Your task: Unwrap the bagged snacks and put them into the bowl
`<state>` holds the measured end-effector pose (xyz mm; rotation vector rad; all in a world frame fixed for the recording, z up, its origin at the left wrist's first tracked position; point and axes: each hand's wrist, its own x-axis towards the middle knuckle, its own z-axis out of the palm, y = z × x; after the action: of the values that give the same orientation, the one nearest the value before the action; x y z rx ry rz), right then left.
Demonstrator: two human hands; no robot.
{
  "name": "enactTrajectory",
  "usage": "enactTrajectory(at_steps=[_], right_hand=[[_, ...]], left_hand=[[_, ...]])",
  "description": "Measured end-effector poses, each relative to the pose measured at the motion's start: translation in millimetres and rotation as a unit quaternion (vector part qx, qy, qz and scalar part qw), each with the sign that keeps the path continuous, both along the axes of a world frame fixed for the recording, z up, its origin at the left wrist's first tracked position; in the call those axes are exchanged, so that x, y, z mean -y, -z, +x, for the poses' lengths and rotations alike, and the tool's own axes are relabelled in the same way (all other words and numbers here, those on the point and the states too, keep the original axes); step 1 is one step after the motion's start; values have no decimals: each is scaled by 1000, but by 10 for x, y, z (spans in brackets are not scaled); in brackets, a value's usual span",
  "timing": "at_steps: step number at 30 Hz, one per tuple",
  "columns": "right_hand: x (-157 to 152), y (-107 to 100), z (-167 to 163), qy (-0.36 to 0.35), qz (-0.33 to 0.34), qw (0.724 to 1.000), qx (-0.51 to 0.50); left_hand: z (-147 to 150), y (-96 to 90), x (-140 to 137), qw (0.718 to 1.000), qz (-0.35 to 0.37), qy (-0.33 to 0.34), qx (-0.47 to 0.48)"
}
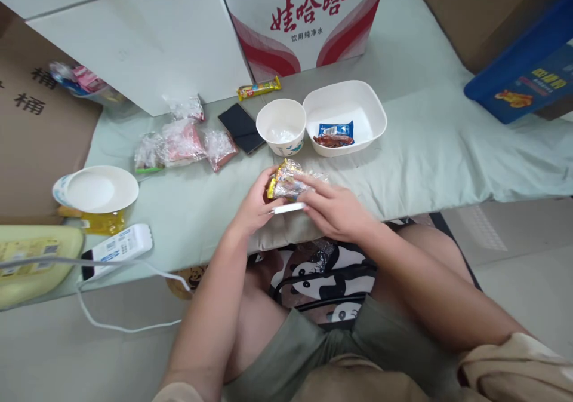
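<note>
Close to the table's front edge, my left hand (256, 206) grips a yellow snack packet (283, 180) bundled in clear plastic wrap. My right hand (335, 209) closes on the packet's other side, its fingers laid over the crinkled wrap. Under the packet, a flat white piece (289, 208) spans the space between both hands; what it is I cannot make out. Just beyond stands a white paper bowl (281, 121). Touching it on the right is a white rectangular tub (379, 118) with a blue packet (336, 131) and a reddish-brown packet (333, 141) inside.
Plastic-wrapped bundles (181, 142) lie left of a dark phone (242, 127). A yellow snack bar (258, 88) rests by the white carton (304, 25). Farther left are a tipped paper bowl (102, 190), a white power strip (119, 249) and its cable. A blue box (523, 73) stands right.
</note>
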<state>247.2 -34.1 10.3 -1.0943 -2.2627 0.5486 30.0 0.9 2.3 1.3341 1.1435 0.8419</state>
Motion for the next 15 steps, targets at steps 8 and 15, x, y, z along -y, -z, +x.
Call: enactTrajectory(at_steps=[8,15], right_hand=[[136,152,-80,-52,-41,996,54],[97,128,-28,86,-82,991,-64]], left_hand=[[-84,42,1,993,-69,-94,26],[-33,-13,-8,989,-77,-113,65]])
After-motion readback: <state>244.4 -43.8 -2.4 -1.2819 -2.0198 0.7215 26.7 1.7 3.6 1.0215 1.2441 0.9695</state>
